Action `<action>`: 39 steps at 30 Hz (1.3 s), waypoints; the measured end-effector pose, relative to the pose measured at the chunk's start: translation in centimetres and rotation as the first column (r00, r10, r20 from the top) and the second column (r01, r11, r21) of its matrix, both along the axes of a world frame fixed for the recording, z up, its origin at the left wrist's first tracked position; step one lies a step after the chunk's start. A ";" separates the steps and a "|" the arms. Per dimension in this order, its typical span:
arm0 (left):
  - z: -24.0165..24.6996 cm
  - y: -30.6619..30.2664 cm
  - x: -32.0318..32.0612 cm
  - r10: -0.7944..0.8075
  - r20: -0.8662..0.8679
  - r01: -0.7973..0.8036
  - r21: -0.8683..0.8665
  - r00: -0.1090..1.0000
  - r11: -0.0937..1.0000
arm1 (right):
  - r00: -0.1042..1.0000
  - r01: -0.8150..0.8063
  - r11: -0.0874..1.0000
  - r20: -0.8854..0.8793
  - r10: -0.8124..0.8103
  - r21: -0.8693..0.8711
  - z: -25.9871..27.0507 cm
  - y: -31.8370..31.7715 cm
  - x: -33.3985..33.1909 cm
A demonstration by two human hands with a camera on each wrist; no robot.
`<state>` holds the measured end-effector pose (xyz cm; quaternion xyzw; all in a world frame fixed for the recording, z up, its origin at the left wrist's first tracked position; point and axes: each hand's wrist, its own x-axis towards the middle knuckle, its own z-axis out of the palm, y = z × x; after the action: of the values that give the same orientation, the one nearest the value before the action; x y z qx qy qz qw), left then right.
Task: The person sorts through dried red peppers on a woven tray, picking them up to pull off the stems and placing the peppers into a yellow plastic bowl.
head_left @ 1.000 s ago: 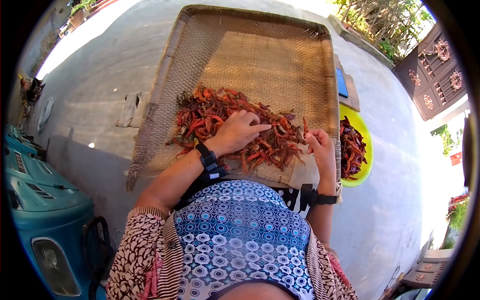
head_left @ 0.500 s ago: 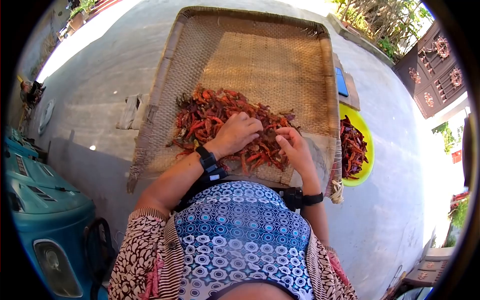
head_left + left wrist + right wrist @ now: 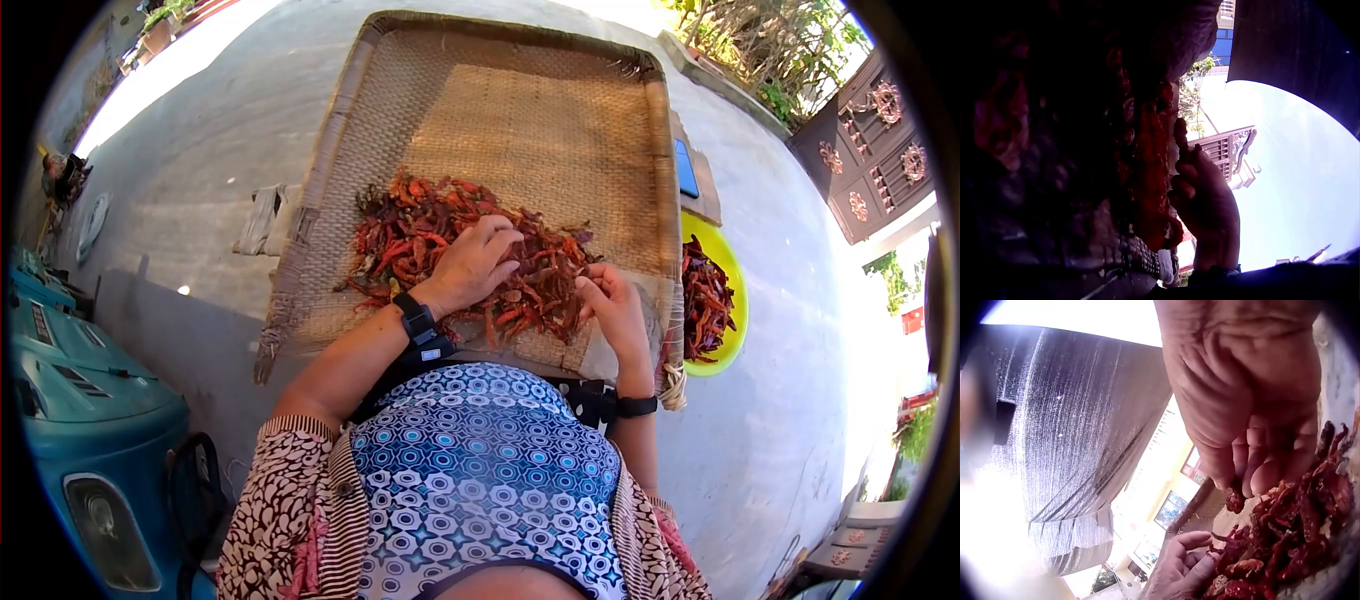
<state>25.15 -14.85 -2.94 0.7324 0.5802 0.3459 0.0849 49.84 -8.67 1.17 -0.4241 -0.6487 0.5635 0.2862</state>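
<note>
Dried red chili peppers [image 3: 430,215] lie in a heap on the near half of a woven tray [image 3: 520,120]. My left hand [image 3: 470,268] rests on the heap, thumb and forefinger apart; in the right wrist view the left hand [image 3: 1182,565] is at the heap's edge. At the heap's right side, my right hand [image 3: 615,305] pinches a dried chili pepper [image 3: 1235,499] between thumb and fingers. The left wrist view is mostly dark, but the right hand [image 3: 1207,197] shows there with the chili standing up from its fingertips.
A yellow-green basin [image 3: 738,290] of darker dried chilies stands right of the tray. Beyond it, a blue flat object [image 3: 685,168] lies on a board. A teal vehicle [image 3: 100,400] is at the left, and a cloth-wrapped piece [image 3: 265,220] sits by the tray's left edge.
My right hand, which held a chili near the tray's right edge, moved left to the heap, then slightly back right with a chili. My left forefinger has drawn in from pointing right.
</note>
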 end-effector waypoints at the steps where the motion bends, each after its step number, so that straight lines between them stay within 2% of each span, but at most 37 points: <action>1: 0.1 0.0 0.1 0.012 0.006 -0.012 -0.004 1.000 1.000 | 0.994 0.071 0.997 -0.082 -0.071 0.007 -0.3 0.8 0.9; 2: 0.1 0.1 0.1 0.023 0.013 -0.023 -0.007 1.000 1.000 | 0.976 0.144 0.990 -0.164 -0.140 0.009 -0.6 1.7 2.0; 3: -0.1 0.2 0.1 0.034 -0.055 -0.032 0.040 0.998 0.999 | 0.936 0.217 0.976 -0.277 -0.218 -0.033 -0.5 2.5 3.1; 5: -0.8 0.6 0.0 0.065 -0.187 -0.040 0.137 0.980 0.990 | 0.799 0.343 0.929 -0.476 -0.367 -0.139 -0.3 3.8 5.4; 7: -0.1 0.4 0.1 0.054 -0.043 -0.054 -0.012 0.998 0.998 | 0.470 0.367 0.849 -0.712 -0.522 -0.381 0.1 4.3 6.4; 8: 0.1 0.4 0.2 0.056 0.030 -0.053 -0.087 0.998 0.995 | 0.425 0.340 0.843 -0.731 -0.534 -0.417 0.2 4.3 6.8; 11: -0.7 0.5 -0.3 -0.009 0.141 0.022 -0.094 0.990 0.995 | 0.562 0.305 0.863 -0.655 -0.505 -0.403 0.0 3.6 6.0; 12: -1.1 0.6 -0.4 -0.016 0.166 0.025 -0.048 0.986 0.999 | 0.646 0.303 0.881 -0.601 -0.470 -0.363 -0.3 3.0 5.2; 15: -1.7 0.6 -0.5 -0.045 0.194 0.032 0.073 0.980 0.997 | 0.866 0.102 0.961 -0.453 -0.213 -0.256 -1.4 2.2 2.2; 18: -1.8 0.4 -0.3 -0.063 0.164 0.038 0.155 0.984 0.987 | 0.969 -0.039 0.986 -0.246 -0.003 -0.163 -1.2 1.5 -1.4; 23: -1.3 0.1 0.0 -0.110 0.158 0.069 0.246 0.981 0.967 | 0.980 -0.091 0.989 -0.186 0.068 -0.115 -1.5 1.8 -5.3; 28: -1.1 0.0 0.1 -0.121 0.189 0.075 0.234 0.975 0.969 | 0.975 -0.135 0.986 -0.191 0.114 -0.100 -2.2 2.8 -5.9; 32: -0.7 -0.4 0.2 -0.120 0.271 0.088 0.128 0.955 0.988 | 0.961 -0.050 0.991 -0.277 0.014 -0.124 -1.3 2.4 -5.4; 36: -0.9 0.0 0.0 -0.118 0.261 0.091 0.113 0.958 0.989 | 0.903 0.070 0.986 -0.411 -0.126 -0.149 -0.4 2.7 -3.8; 39: -1.4 0.0 -0.3 -0.104 0.309 0.085 0.076 0.945 0.994 | 0.787 0.184 0.952 -0.544 -0.291 -0.243 0.2 3.3 -1.5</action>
<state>24.87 -14.87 -4.32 0.6976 0.5128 0.4708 0.1696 48.37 -5.38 1.41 -0.3369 -0.4207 0.6793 0.4981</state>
